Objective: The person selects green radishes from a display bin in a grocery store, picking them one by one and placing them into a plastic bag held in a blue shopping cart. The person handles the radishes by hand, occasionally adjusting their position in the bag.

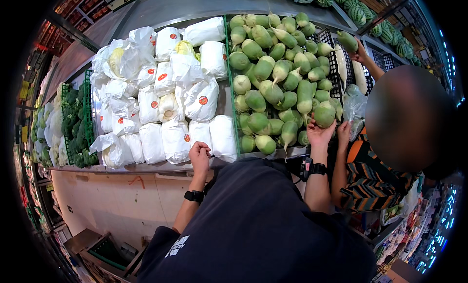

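In my right hand [320, 133] rests a round green radish [324, 114], held over the lower right part of a heap of green radishes [271, 92]. My left hand [200, 155] has its fingers curled, at the front edge of the display beside paper-wrapped cabbages [176, 140]; I see nothing held in it. The wrapped cabbages lie in rows and piles left of a green plastic divider [231, 85]. Leaves show at the top of one opened wrapping [184, 48].
Close on the right stands another person [376, 184], one hand raised with a green radish [347, 41], the other at a clear plastic bag [354, 109]. White radishes [340, 65] lie in black crates beyond. Broccoli [75, 122] is at the left, watermelons [356, 16] at the back right.
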The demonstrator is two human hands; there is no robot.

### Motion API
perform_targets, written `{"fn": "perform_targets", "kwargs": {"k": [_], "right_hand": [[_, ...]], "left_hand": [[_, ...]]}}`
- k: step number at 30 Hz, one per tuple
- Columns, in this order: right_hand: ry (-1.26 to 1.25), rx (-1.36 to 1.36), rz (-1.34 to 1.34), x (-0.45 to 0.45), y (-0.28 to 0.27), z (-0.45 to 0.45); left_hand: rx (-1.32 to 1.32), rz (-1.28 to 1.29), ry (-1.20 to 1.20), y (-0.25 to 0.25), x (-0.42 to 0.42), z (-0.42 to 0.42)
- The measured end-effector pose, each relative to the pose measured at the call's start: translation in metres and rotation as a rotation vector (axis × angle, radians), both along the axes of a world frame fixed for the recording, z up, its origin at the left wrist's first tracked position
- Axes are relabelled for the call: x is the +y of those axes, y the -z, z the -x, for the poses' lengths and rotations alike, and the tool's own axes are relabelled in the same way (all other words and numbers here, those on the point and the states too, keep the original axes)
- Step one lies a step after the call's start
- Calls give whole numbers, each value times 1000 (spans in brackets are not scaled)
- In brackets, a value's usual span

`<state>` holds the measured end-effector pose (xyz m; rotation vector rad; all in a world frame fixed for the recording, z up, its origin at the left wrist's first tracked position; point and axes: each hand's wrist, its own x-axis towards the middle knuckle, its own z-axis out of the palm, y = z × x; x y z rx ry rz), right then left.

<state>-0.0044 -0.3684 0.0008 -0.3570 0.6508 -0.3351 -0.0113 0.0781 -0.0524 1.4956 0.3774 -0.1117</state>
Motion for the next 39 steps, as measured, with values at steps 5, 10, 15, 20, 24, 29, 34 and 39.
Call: {"fn": "perform_targets", "kwargs": {"k": [5,10,15,20,24,29,34,39], "right_hand": [[11,82,137,15,-15,-4],[8,-27,433,14,-11,-6],[-6,34,1099,31,-39,-16],[39,215,1803,49,-79,-19],[139,177,2110,61,-101,-17],[175,173,1982,60,-96,-14],[185,119,612,31,-54,-18],[276,-48,-181,-1,-40,-7]], "left_hand": [[-3,4,-9,4,1,2],[-20,-13,6,1,-1,1],[-17,-10,22,-2,-2,-1],[-17,-6,26,-3,-3,-1],[-13,-9,34,-2,-4,-3],[-9,-17,36,0,-6,-2],[26,-18,52,-2,-8,-5],[-31,2,68,0,-11,-10]]}}
